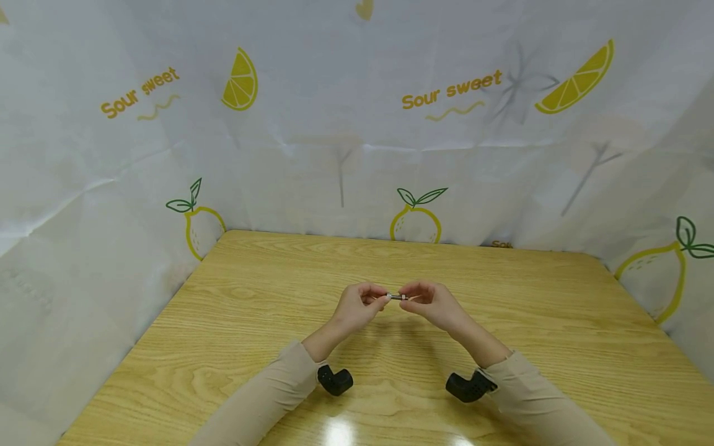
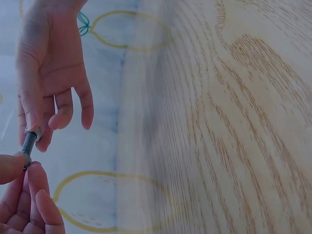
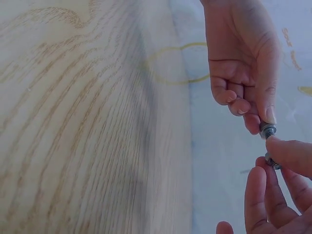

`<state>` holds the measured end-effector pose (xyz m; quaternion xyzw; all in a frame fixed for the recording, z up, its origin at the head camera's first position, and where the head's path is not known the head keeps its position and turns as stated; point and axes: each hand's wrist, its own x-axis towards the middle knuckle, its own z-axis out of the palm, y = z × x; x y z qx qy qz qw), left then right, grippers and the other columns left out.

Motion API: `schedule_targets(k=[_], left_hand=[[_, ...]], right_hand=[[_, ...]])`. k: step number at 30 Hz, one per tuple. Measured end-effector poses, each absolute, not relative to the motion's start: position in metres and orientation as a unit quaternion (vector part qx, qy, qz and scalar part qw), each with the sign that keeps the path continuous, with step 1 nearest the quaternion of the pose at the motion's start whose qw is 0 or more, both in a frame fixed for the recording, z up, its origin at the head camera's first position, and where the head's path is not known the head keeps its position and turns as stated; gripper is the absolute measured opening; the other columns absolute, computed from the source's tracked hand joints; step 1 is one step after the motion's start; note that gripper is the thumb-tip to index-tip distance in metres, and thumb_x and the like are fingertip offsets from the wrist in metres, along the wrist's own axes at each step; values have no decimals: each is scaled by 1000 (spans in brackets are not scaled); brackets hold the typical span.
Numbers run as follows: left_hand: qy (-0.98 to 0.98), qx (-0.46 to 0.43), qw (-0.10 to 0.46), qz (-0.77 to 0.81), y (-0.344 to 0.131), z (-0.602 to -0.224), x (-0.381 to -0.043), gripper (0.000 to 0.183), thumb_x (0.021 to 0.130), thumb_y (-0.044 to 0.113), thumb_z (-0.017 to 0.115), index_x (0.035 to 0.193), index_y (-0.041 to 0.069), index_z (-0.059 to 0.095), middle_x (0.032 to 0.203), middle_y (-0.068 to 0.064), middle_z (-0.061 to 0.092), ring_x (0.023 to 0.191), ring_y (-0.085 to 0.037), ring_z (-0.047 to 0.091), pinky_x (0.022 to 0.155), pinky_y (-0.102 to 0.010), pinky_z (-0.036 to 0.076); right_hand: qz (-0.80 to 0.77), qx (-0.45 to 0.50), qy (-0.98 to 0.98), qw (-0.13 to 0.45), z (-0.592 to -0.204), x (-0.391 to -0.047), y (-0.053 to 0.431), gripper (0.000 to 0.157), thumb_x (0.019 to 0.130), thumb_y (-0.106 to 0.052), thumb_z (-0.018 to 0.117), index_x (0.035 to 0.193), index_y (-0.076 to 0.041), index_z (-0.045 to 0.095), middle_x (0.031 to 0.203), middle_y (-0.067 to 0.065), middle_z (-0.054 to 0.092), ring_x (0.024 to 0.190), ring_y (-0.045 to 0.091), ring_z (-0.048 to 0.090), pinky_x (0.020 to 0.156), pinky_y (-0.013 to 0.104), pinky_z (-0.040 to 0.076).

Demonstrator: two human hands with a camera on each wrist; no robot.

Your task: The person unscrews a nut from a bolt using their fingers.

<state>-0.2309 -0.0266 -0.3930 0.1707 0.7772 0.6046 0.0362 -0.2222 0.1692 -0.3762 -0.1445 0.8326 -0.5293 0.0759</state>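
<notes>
A small metal bolt is held crosswise between the two hands, above the wooden table. My left hand pinches its left end between thumb and fingertips; threads show along the shank. A nut sits around the shank toward the right end. My right hand has thumb and fingers at this nut, pinching it. In the right wrist view, the right thumb covers the middle of the shank, and a thicker metal end shows at the left fingertips.
The wood-grain table spreads beneath both arms. White cloth with lemon prints hangs behind it and along both sides. A black wrist mount sticks out from the left sleeve, another black mount from the right.
</notes>
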Motion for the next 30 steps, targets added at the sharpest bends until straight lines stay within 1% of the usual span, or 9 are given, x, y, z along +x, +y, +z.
schedule_targets(k=[1, 5, 9, 14, 18, 21, 25, 27, 30], left_hand=[[777, 170, 36, 605, -27, -393, -231, 19, 90, 12, 61, 102, -2, 67, 93, -21, 67, 85, -40, 63, 61, -21, 49], [777, 168, 39, 606, -27, -392, -230, 19, 90, 13, 61, 102, -2, 67, 92, -22, 66, 86, -42, 62, 60, -21, 48], [776, 170, 39, 606, -27, -392, -231, 20, 91, 14, 61, 102, -1, 67, 92, -21, 67, 86, -42, 62, 59, -21, 48], [774, 172, 38, 607, -27, -393, -231, 19, 91, 13, 61, 102, -2, 66, 93, -24, 66, 86, -43, 61, 60, -20, 48], [774, 171, 39, 609, -27, -393, -231, 19, 91, 12, 61, 102, -2, 66, 95, -26, 65, 87, -43, 62, 60, -20, 48], [775, 170, 38, 607, -27, -393, -232, 20, 91, 13, 61, 102, -2, 67, 95, -26, 65, 86, -41, 62, 60, -20, 48], [778, 168, 37, 604, -27, -393, -231, 20, 91, 15, 61, 102, -1, 67, 95, -25, 66, 84, -38, 63, 59, -21, 48], [778, 168, 37, 604, -27, -393, -231, 20, 91, 15, 61, 102, -1, 67, 95, -25, 66, 84, -38, 64, 59, -21, 48], [777, 168, 36, 605, -27, -393, -231, 19, 91, 14, 61, 101, -1, 67, 95, -26, 66, 84, -38, 64, 59, -20, 48]], right_hand=[[-530, -144, 832, 76, -376, -222, 169, 35, 89, -20, 64, 117, 1, 57, 115, 20, 59, 96, 21, 62, 86, 46, 51], [-524, -131, 838, 85, -375, -222, 167, 43, 92, -27, 61, 124, 0, 54, 118, 20, 60, 101, 30, 61, 89, 48, 49], [-505, -115, 849, 100, -374, -222, 164, 43, 95, -35, 53, 119, 0, 59, 108, 16, 67, 99, 33, 62, 93, 52, 45], [-513, -125, 844, 91, -374, -221, 165, 31, 93, -24, 58, 114, -1, 61, 109, 16, 65, 98, 29, 62, 90, 48, 48], [-527, -141, 834, 80, -373, -221, 166, 38, 89, -21, 64, 119, 1, 56, 118, 20, 58, 98, 25, 61, 87, 46, 51], [-527, -136, 835, 84, -373, -221, 166, 44, 91, -25, 62, 124, 2, 53, 119, 20, 58, 101, 30, 61, 88, 47, 50], [-513, -126, 844, 92, -372, -222, 165, 42, 95, -32, 54, 120, 2, 57, 112, 19, 65, 101, 35, 61, 91, 48, 48], [-512, -126, 844, 94, -371, -222, 165, 39, 96, -30, 52, 117, 3, 59, 109, 18, 66, 101, 35, 61, 92, 48, 48], [-514, -126, 843, 90, -371, -221, 165, 33, 94, -24, 56, 115, 1, 61, 110, 17, 65, 98, 29, 62, 89, 47, 49]])
